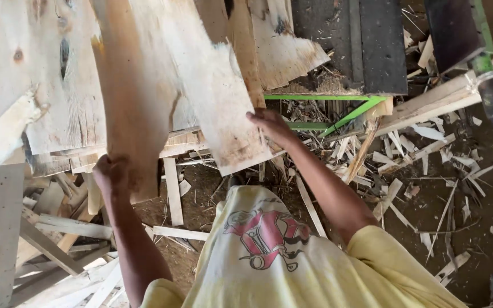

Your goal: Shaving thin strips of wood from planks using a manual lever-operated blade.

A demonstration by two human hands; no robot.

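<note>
Clearly both hands grip one broad, pale, rough-edged plywood board (166, 85), the left hand (112, 174) clenched on its lower corner, the right hand (269, 122) closed over its right edge; it hangs tilted above the heap of pale wooden offcuts (47, 228), mid-lift, needing steady two-handed control.

A broad, thin sheet of pale raw wood (201, 97) with ragged, splintered edges and brown stains is lifted at a slant, running from twelve o'clock down toward six. A narrower, browner strip of rough board (132, 102) overlaps its nine o'clock side.
</note>
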